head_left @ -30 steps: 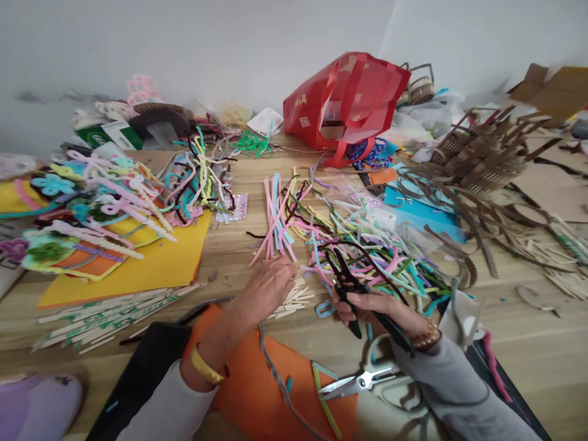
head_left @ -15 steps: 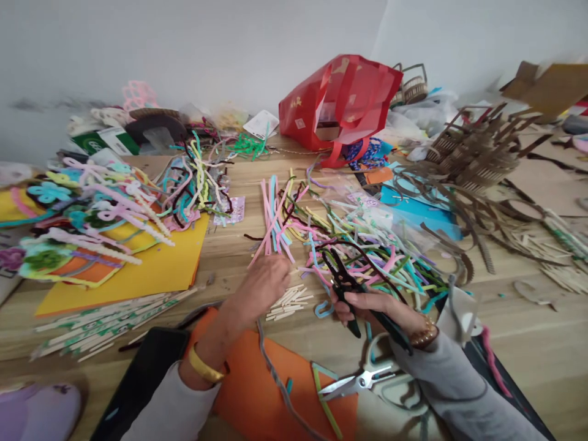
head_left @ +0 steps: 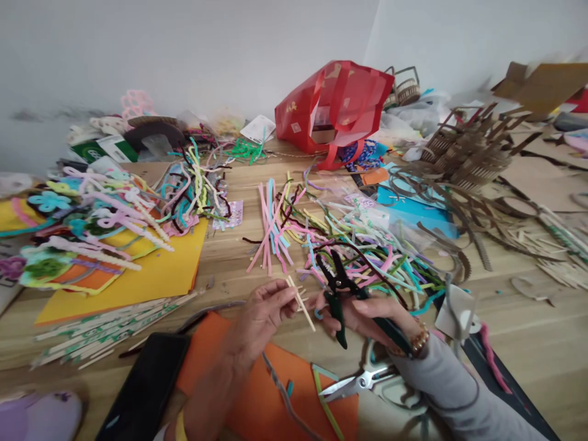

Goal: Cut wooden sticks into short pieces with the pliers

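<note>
My left hand (head_left: 264,315) pinches a short, pale wooden stick (head_left: 303,309) between thumb and fingers, tilted down to the right. Beside it, my right hand (head_left: 376,312) grips black-handled pliers (head_left: 339,283), whose jaws point away from me and stand apart. The right fingertips are close to the stick; whether they touch it I cannot tell. Behind my left hand lies a small bundle of pink and blue pipe cleaners (head_left: 272,236). Past the pliers spreads a heap of cut, mixed-colour pipe cleaners (head_left: 367,239). The short stick pile is mostly hidden by my hands.
Scissors (head_left: 362,381) lie partly on an orange sheet (head_left: 257,392), near a black phone (head_left: 142,389). Long wrapped sticks (head_left: 114,324) and pipe-cleaner flowers (head_left: 105,220) on yellow sheets are at left. A red bag (head_left: 331,107) stands behind; brown woven baskets (head_left: 473,150) sit right.
My left hand has come up from the stick pile, back towards me, with a wooden stick in its fingers. The right hand keeps the pliers, with its fingers now nearer the left hand.
</note>
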{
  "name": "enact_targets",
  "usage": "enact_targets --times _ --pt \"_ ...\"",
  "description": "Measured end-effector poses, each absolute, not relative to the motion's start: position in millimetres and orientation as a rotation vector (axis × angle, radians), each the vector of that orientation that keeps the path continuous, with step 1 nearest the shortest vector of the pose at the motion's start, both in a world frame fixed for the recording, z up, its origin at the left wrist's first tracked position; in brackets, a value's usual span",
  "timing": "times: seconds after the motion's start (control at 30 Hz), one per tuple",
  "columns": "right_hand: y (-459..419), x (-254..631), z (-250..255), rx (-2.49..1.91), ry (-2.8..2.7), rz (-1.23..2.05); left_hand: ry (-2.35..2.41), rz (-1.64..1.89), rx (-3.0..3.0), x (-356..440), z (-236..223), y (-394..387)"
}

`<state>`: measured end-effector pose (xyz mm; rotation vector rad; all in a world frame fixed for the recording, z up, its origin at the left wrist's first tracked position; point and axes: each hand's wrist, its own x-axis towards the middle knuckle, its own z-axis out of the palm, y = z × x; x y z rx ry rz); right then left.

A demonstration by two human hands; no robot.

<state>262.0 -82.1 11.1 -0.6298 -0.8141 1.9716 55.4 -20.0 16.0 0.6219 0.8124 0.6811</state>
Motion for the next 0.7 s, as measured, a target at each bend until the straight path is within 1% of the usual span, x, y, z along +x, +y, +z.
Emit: enact_targets --times 0.23,0.37,0.5,0.7 --pt "-85 258 19 -0.678 -0.996 1.963 0.95 0.678 0.714 60 13 -32" --pt "-83 263 27 -0.798 -1.177 1.941 1.019 0.661 0.778 62 11 -37" --pt "-80 266 30 -0.839 -1.335 1.899 0.989 0.625 0.831 62 12 -40" --pt "-79 268 25 -0.809 -1.357 1.985 0.857 0.468 1.069 54 15 -31"
